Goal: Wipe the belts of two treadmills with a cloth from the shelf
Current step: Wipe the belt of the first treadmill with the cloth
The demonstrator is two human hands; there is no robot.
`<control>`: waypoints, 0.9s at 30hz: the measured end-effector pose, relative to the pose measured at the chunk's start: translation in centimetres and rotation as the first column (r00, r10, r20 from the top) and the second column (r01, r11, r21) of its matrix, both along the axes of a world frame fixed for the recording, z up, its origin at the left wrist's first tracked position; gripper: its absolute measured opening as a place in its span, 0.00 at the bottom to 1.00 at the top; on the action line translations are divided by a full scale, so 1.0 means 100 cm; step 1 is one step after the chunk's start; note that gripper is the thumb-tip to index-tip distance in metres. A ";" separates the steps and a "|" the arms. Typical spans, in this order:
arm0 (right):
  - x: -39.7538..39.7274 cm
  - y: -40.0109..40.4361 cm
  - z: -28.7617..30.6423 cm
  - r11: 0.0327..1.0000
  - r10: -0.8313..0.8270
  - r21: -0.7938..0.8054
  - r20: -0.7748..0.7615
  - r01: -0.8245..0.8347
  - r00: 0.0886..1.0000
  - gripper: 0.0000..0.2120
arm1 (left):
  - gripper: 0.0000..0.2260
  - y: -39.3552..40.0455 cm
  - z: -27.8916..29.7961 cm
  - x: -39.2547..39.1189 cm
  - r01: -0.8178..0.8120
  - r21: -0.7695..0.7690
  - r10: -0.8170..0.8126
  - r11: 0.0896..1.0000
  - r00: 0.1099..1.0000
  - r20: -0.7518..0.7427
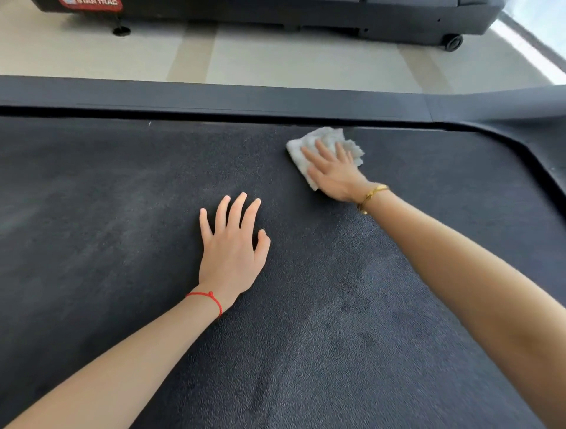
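Two bare forearms are reaching in from the bottom edge, lying over the dark, grainy treadmill belt point(107, 214) that is filling most of the view; the left hand point(231, 245) is resting palm-down near the middle of the belt, fingers spread wide and holding nothing, with a thin red string bracelet point(208, 298) sitting around its wrist; the right hand point(333, 174) is stretching farther out and pressing flat on a crumpled white cloth point(324, 142), its fingers lying open across the top of the fabric rather than curling around it, and a gold bracelet point(372, 196) is hanging at that wrist; the cloth is lying on the belt close to its far edge, just short of the dark side rail point(214, 99) that is running across the view, and is showing beyond the fingertips and to the left of the palm; the two hands are staying well apart, the right one up and to the right of the left; paler, streaky patches are showing on the belt to the left; beyond the rail a pale tiled floor point(275, 55) is stretching away, and a second treadmill point(306, 15) is standing at the top, dark-bodied, with a small wheel point(453, 42) at its right end and a red label point(92, 3) at its left.
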State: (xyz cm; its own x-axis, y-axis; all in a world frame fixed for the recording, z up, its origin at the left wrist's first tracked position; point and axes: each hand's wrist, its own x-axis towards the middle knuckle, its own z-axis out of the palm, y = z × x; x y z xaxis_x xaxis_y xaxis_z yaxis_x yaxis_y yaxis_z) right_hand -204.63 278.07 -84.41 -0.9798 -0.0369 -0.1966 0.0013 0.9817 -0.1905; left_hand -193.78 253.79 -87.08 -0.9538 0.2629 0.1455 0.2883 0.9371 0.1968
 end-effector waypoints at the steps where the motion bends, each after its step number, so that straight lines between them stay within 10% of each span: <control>1: 0.015 -0.005 -0.001 0.997 0.075 0.003 -0.013 -0.075 0.997 0.24 | 0.26 0.000 0.000 0.000 0.001 0.007 -0.001 1.000 1.000 -0.001; 5: 0.057 0.010 -0.006 0.980 0.177 -0.083 -0.037 -0.180 0.983 0.23 | 0.24 -0.002 -0.002 0.000 0.003 0.024 -0.003 1.000 1.000 -0.003; 12: 0.048 0.039 -0.005 0.983 -0.171 -0.069 0.001 0.171 0.985 0.24 | 0.24 -0.002 -0.002 -0.001 0.008 0.062 -0.008 0.998 1.000 0.003; 21: 0.184 -0.026 -0.008 0.955 0.241 -0.153 -0.108 -0.256 0.964 0.24 | 0.24 -0.002 -0.004 -0.001 0.005 0.099 -0.005 0.995 1.000 -0.003; 27: 0.155 -0.007 -0.001 0.993 0.000 -0.116 -0.063 -0.008 0.998 0.24 | 0.21 -0.003 -0.002 0.002 0.016 0.191 -0.013 0.981 1.000 -0.016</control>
State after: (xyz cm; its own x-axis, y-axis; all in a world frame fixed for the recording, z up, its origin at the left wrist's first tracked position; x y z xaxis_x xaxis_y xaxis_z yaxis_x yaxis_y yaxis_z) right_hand -189.13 277.36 -84.47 -0.9899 -0.0597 -0.1289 -0.0180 0.9528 -0.3029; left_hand -193.58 253.45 -87.24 -0.9474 0.2428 0.2087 0.3060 0.8782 0.3676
